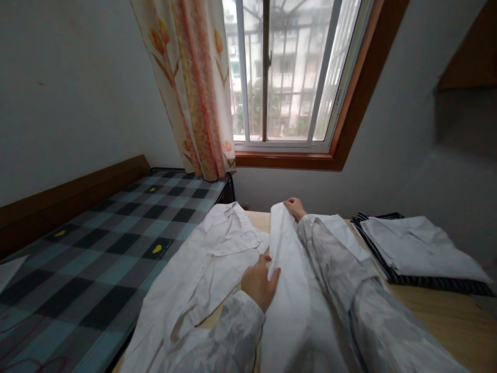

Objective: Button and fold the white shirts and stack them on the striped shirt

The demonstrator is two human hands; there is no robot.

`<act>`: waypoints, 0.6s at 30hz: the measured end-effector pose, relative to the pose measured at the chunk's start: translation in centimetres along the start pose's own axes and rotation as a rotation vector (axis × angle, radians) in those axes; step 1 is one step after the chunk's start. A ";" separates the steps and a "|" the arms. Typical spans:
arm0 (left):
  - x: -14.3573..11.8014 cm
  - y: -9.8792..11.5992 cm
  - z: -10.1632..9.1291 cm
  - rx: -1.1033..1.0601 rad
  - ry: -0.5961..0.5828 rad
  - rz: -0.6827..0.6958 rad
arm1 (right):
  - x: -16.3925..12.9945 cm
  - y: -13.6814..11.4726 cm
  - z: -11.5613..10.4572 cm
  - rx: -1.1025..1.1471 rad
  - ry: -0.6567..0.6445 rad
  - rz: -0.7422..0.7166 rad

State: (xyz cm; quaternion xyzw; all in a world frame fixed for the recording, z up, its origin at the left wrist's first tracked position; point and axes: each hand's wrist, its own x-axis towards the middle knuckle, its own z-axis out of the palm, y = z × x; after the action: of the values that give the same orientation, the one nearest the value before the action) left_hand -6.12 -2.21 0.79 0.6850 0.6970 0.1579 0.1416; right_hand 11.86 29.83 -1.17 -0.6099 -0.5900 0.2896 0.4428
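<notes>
A long white garment (289,290), folded into a strip, runs away from me over the wooden table. At its far end my right hand (295,208) is closed, pinching the top corner between thumb and fingers. My left hand (261,282) rests at the strip's left edge, thumb and forefinger apart, thumb tip on the cloth. To the left lies a white shirt (229,243) spread out with creases, its collar toward the window. More white cloth (341,233) shows beyond my right forearm, partly hidden by the sleeve.
On the right, a folded white garment (423,248) lies on black-and-white striped fabric (438,284). A bed with a checked mattress (128,243) stands along the left. Behind the table are a window (291,77) and a flowered curtain (198,93).
</notes>
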 end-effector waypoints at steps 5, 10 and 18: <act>0.2 -0.4 0.3 -0.003 0.034 0.014 | -2.6 -1.2 -1.3 -0.135 0.098 -0.132; 0.2 -0.5 0.3 -0.008 0.054 0.035 | -9.6 -1.3 -4.3 -0.285 -0.183 -0.683; 0.7 -0.2 0.1 0.019 0.026 0.014 | -19.1 2.7 -8.4 -0.558 -0.544 -0.704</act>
State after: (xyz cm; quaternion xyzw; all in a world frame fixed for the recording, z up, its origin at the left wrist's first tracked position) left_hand -6.28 -1.56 0.60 0.6890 0.6954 0.1613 0.1249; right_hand 17.83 9.71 -3.07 -0.3721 -0.9077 0.1028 0.1647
